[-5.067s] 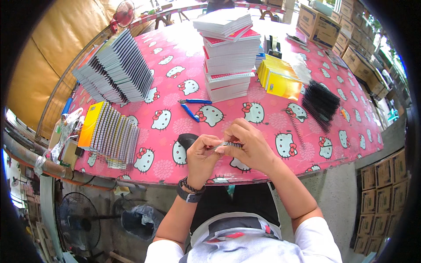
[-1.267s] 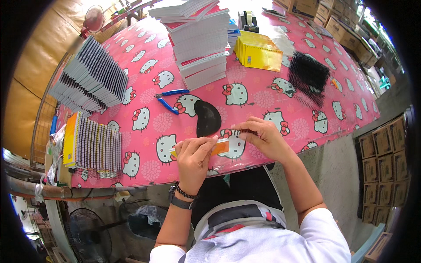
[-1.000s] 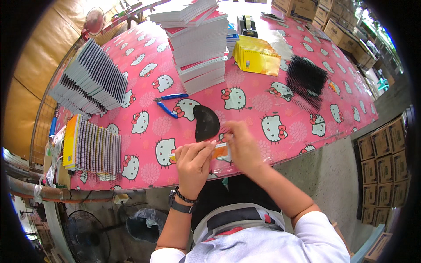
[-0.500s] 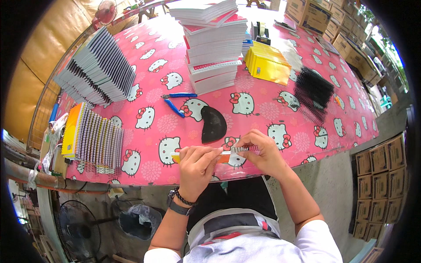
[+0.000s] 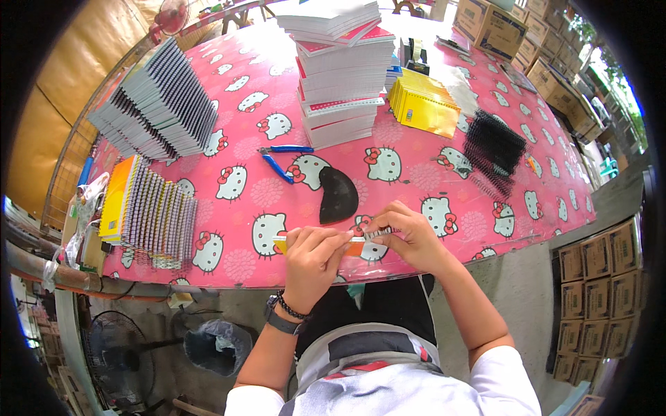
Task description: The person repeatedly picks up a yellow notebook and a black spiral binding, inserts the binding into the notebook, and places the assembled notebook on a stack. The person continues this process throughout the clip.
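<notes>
Both hands meet at the near table edge. The left hand (image 5: 312, 260) is curled around a thin orange-and-white notebook (image 5: 354, 244), gripping it edge-on. The right hand (image 5: 409, 236) pinches the wire spiral (image 5: 380, 232) at the notebook's end. Just beyond lies a flat black half-round piece (image 5: 338, 195), then blue-handled pliers (image 5: 281, 161) on the glossy pink patterned tablecloth (image 5: 416, 173). Spiral-bound notebooks (image 5: 149, 211) stand fanned at left; a heap of black wire coils (image 5: 494, 149) sits right.

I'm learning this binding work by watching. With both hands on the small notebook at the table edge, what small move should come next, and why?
Probably keep feeding the wire coil along the notebook edge with the right hand. The left hand has the notebook in its grip, and the coil appears only partly worked in.
</notes>
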Motion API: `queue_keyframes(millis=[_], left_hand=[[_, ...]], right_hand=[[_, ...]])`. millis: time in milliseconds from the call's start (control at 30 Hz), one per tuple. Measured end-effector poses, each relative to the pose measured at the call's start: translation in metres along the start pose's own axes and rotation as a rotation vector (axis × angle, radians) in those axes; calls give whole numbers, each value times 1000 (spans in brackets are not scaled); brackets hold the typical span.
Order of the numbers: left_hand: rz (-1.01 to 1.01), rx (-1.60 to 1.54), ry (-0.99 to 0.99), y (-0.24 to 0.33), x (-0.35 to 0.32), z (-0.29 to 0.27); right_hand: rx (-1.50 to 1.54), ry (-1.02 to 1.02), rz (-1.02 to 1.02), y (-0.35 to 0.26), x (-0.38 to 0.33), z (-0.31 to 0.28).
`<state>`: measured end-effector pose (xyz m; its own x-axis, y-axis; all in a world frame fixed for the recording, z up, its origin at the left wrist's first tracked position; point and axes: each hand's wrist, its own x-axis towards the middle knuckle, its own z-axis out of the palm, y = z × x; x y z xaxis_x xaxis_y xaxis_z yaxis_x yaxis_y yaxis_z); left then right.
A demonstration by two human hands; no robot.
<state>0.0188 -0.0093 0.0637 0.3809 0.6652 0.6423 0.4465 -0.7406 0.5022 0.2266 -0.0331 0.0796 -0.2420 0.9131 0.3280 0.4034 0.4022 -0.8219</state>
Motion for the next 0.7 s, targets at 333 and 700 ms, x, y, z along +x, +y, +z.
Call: queue_keyframes(millis=[333,700], left_hand=[[-31,22,-19,0,3,2],[-61,71,-164,13,0,-1]], right_hand=[[16,-141,205,-7,0,-3],[174,-345,195,8,33,-16]])
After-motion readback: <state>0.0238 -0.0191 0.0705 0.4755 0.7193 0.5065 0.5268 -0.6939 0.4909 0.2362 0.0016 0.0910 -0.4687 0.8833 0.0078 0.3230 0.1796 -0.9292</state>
